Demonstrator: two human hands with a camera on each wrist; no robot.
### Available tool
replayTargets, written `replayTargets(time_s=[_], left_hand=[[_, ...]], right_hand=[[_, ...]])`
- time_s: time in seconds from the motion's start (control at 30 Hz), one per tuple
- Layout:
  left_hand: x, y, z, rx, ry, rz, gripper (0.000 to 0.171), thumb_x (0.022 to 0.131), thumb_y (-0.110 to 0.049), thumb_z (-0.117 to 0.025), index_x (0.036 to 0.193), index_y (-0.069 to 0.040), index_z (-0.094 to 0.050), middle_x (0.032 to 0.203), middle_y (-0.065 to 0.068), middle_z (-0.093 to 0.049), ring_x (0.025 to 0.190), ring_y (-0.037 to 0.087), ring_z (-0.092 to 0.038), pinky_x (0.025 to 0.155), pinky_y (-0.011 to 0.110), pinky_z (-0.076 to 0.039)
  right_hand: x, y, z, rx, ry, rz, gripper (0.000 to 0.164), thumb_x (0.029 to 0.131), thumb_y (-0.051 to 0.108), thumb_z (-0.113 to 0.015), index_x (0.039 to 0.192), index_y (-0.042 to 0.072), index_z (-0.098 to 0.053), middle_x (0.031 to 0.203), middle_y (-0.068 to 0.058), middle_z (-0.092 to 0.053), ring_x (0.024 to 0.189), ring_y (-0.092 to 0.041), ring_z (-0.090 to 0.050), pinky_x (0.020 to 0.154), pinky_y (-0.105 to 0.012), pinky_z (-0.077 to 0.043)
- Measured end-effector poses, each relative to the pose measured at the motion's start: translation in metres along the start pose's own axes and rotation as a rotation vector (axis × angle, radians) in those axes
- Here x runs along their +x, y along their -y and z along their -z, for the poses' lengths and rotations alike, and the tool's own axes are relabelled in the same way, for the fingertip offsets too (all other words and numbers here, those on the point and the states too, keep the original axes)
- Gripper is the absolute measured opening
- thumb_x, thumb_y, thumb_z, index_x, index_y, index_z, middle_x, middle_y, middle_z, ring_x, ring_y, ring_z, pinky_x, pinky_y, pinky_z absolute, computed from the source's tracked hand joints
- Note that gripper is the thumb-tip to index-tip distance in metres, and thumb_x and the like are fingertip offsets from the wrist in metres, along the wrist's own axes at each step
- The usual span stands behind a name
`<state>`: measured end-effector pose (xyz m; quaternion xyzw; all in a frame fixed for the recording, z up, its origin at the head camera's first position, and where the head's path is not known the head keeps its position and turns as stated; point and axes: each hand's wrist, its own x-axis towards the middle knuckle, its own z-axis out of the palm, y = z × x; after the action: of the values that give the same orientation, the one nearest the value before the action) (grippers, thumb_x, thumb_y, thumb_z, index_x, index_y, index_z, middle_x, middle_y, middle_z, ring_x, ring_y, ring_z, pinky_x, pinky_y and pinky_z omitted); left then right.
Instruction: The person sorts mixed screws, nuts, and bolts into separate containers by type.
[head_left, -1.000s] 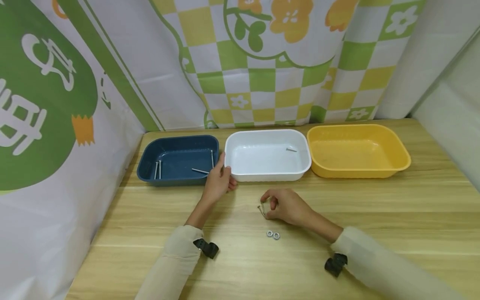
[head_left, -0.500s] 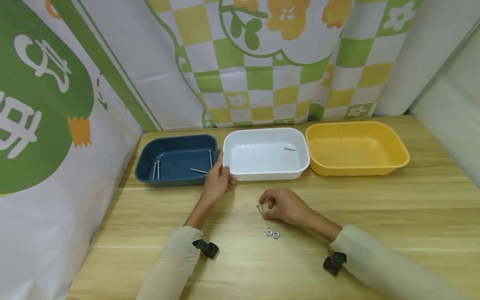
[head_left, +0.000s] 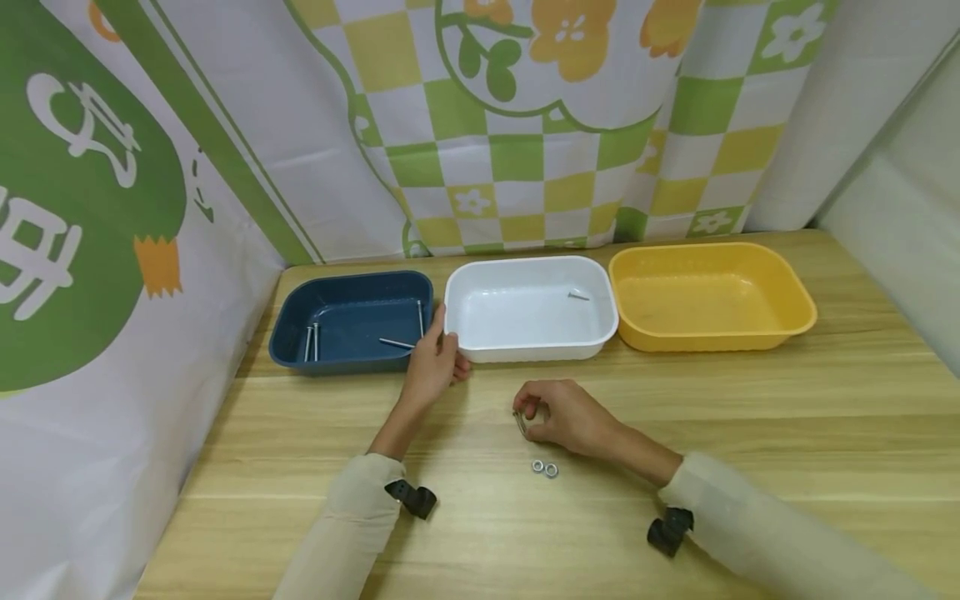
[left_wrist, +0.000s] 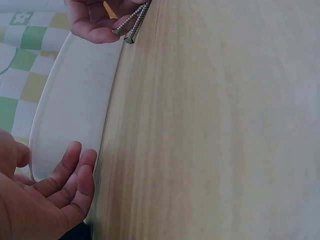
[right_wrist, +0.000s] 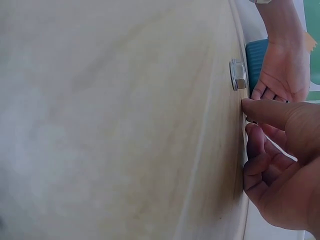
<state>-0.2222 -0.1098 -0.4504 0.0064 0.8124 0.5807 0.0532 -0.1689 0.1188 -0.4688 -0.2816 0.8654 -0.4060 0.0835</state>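
Note:
My right hand [head_left: 573, 418] pinches two thin screws [head_left: 520, 422] just over the table, with thumb and index finger. Their threaded shanks and heads show closely side by side in the left wrist view. Two hex nuts [head_left: 552, 471] lie together on the wood, nearer me than that hand. At the front left corner of the white tray [head_left: 534, 343], my left hand [head_left: 431, 367] rests with loosely bent fingers, some against the tray's wall. One small screw [head_left: 578, 297] lies in the white tray.
To the left stands a dark blue tray [head_left: 352, 364] holding several long bolts [head_left: 316, 342]; my left hand partly covers its right corner. A yellow tray [head_left: 705, 342] stands right of the white one. Patterned cloth [head_left: 517, 158] hangs behind the wooden table [head_left: 300, 467].
The two screws in my right hand have drawn closer together, and the fingers have shifted slightly. My left hand stays at the white tray. The head view has shifted a little.

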Motion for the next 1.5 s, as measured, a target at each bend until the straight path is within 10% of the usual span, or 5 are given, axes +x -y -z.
replayTargets(time_s=[0.5, 1.5], left_hand=[[0.001, 0.007, -0.003, -0.001, -0.048, -0.016, 0.058, 0.106, -0.016, -0.043, 0.161, -0.015, -0.022, 0.068, 0.019, -0.064, 0.057, 0.028, -0.065, 0.053, 0.034, -0.054], [0.001, 0.007, -0.003, 0.013, -0.053, -0.014, 0.058, 0.106, -0.017, -0.042, 0.161, -0.016, -0.021, 0.067, 0.019, -0.064, 0.059, 0.033, -0.066, 0.054, 0.038, -0.055]], right_hand=[[-0.003, 0.003, -0.002, 0.042, 0.025, 0.029, 0.030, 0.075, -0.007, -0.071, 0.098, 0.012, -0.067, 0.077, 0.007, -0.065, 0.070, -0.008, -0.058, 0.065, -0.025, -0.048], [0.015, 0.017, 0.036, 0.080, -0.091, -0.004, 0.031, 0.076, -0.010, -0.070, 0.102, 0.007, -0.070, 0.078, 0.002, -0.068, 0.074, -0.013, -0.062, 0.062, -0.027, -0.049]])
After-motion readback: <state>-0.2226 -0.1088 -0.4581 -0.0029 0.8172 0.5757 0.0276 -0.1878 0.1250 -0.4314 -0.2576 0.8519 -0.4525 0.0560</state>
